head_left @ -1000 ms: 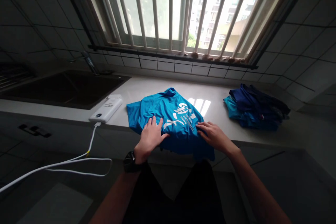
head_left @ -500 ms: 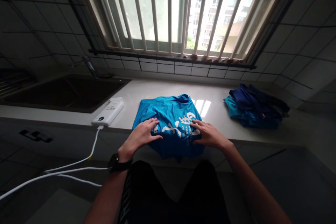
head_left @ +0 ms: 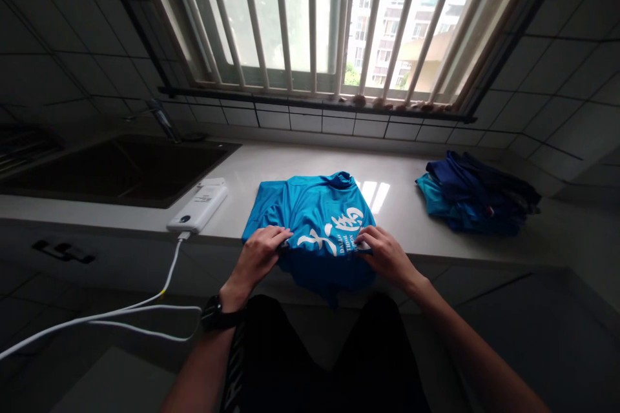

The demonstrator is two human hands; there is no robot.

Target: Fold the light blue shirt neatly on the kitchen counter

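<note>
A blue T-shirt (head_left: 314,206) with white lettering lies partly folded on the counter, its near part hanging over the front edge. My left hand (head_left: 261,255), with a dark watch on the wrist, is closed on the shirt's left side near the counter edge. On the other side, my right hand (head_left: 385,255) pinches the fabric beside the printed letters. Fingertips of both hands are partly hidden in the cloth.
A pile of folded blue and dark clothes (head_left: 477,193) sits on the counter (head_left: 407,206) at the right. To the left are a white power bank (head_left: 198,206) with a white cable (head_left: 169,271) and a dark sink (head_left: 111,171). A barred window (head_left: 320,26) is behind.
Both hands have gone from lying spread on the shirt to gripping its fabric. The cloth between them is drawn up slightly, and the view has shifted a little.
</note>
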